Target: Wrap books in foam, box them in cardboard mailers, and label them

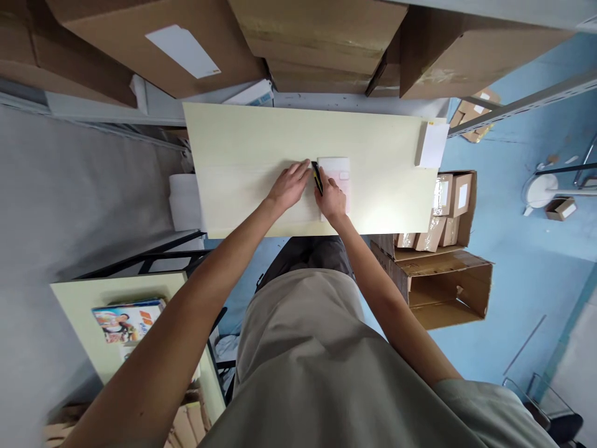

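Observation:
My right hand (332, 200) is closed around a black and yellow utility knife (317, 177), which points away from me. Under and beside that hand lies a flat white and pale pink packet or stack of paper (342, 167); I cannot tell which. My left hand (290, 185) rests flat on the cream tabletop (242, 149), fingers stretched toward the knife, holding nothing that I can see. Its fingertips are just left of the knife. Whether the knife's blade is out is too small to tell.
A white box (432, 144) stands at the table's right end. Large cardboard boxes (321, 37) line the shelf behind. At right sit an open carton (471, 211) of smaller boxes and another open carton (450, 289). A side table (74, 305) holds magazines (125, 320).

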{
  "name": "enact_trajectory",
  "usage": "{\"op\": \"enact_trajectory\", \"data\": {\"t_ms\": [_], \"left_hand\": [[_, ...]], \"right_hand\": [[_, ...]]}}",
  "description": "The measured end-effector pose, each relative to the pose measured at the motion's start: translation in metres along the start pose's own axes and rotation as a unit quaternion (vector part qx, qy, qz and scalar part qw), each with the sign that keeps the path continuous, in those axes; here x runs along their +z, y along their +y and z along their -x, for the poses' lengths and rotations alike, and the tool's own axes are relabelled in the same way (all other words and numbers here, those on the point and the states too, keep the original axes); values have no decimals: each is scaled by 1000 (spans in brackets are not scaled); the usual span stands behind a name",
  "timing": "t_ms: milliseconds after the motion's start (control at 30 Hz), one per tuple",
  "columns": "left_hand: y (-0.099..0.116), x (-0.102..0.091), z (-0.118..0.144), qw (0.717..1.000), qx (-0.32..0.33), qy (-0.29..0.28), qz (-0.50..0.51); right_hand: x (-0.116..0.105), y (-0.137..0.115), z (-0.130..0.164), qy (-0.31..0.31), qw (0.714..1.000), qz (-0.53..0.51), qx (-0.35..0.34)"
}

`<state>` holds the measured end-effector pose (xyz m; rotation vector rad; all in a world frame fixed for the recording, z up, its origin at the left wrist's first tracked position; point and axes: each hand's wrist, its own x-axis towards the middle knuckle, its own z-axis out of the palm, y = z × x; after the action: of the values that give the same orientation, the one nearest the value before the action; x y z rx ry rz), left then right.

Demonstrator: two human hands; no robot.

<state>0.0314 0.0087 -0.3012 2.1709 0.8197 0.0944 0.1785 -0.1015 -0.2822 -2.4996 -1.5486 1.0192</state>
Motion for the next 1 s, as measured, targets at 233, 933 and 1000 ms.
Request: {"op": "enact_trajectory", "data": {"t_ms": [233, 933, 1000], "left_hand": [[-4, 4, -1, 1000, 3, 5, 8], [-1, 8, 0, 997, 0, -35, -76], [-2, 9, -1, 997, 2, -29, -74]], "right_hand": [[10, 3, 13, 30, 999, -24, -4], [-10, -4, 78, -73, 994, 72, 30], [-9, -4, 84, -83, 993, 73, 32]]}}
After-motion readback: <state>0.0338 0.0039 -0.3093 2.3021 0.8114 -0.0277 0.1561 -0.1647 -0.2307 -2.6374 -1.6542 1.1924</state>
